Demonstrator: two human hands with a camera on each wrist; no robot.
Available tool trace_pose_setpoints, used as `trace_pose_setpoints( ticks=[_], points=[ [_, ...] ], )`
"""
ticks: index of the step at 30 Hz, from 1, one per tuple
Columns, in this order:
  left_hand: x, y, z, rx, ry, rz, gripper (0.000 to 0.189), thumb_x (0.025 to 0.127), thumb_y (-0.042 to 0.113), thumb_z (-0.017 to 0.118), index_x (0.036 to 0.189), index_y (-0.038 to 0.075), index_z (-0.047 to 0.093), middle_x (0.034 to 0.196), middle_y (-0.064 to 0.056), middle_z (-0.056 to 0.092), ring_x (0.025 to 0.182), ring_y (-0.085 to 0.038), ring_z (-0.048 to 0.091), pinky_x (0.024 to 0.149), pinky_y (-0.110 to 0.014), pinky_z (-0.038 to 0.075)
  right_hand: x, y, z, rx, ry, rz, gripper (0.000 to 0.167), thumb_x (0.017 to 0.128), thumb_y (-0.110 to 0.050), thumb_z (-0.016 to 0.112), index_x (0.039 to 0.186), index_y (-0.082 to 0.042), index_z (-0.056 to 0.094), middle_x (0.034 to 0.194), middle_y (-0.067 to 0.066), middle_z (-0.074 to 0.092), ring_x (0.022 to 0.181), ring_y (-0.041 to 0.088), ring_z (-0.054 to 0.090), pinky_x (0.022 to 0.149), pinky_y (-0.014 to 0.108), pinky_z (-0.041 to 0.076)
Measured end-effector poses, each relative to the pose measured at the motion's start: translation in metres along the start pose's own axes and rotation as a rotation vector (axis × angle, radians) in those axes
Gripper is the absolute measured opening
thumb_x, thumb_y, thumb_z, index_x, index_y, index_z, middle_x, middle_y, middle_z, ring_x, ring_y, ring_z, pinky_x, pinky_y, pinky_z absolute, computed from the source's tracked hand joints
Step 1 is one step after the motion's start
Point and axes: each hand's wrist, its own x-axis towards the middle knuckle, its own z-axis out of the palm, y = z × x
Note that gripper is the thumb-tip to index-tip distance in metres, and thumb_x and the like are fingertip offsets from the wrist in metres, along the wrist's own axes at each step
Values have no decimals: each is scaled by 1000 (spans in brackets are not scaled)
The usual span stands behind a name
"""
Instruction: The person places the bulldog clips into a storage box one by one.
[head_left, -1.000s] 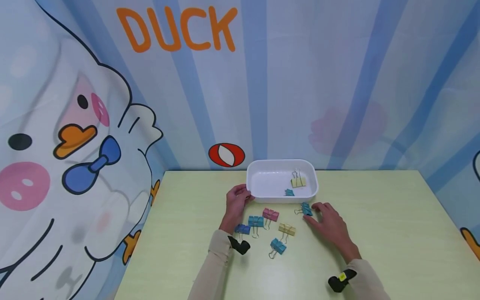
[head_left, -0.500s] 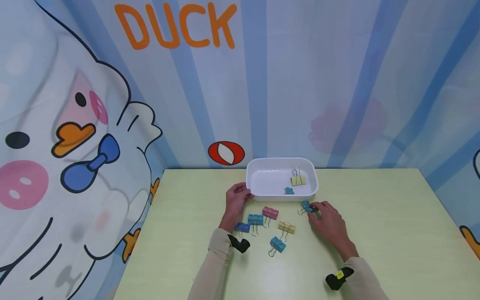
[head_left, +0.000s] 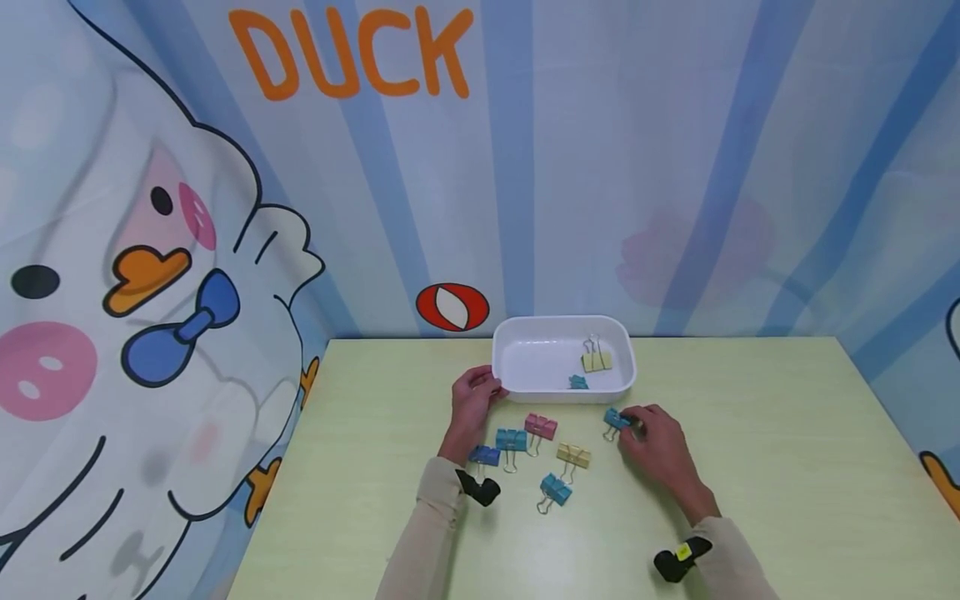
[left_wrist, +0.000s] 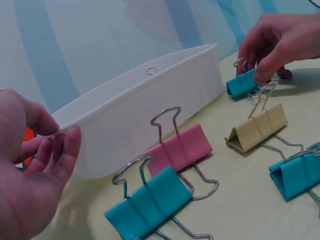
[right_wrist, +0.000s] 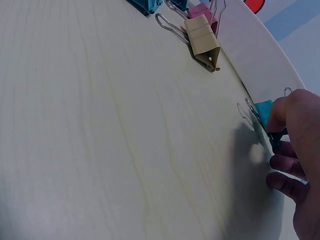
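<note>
The tray (left_wrist: 115, 140) is smooth plastic, the clips (left_wrist: 148, 202) metal-handled, the tabletop (right_wrist: 100, 125) possibly wood.

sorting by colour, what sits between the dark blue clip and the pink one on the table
One teal clip lies between the dark blue clip and the pink clip, as the head view shows.

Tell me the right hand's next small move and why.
Probably lift the teal metal binder clip over the near rim of the white rectangular plastic tray: the right hand pinches that clip outside, while a yellow clip and another teal clip lie inside.
</note>
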Motion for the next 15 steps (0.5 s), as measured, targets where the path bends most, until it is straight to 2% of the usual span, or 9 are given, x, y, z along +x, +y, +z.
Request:
trace_pose_setpoints(
  ticks=[9,15],
  points=[
    [1,-2,-1,-3,-11,5,36,99,1,63,135,-4,57,126,-25,61,93,-22,66,88,-30,60,4,1,-4,57,8,-62,21,86,-2,72,107,0,73,99,15,65,81,24,61,72,41,54],
    [1,-1,-2,-4,-17,9,36,99,1,63,135,-5,57,127,-27,61,101,-30,67,89,-31,60,8,-8,-8,70,25,-101,20,87,-3,73,107,-1,74,99,13,65,82,21,62,71,37,58]
  ],
)
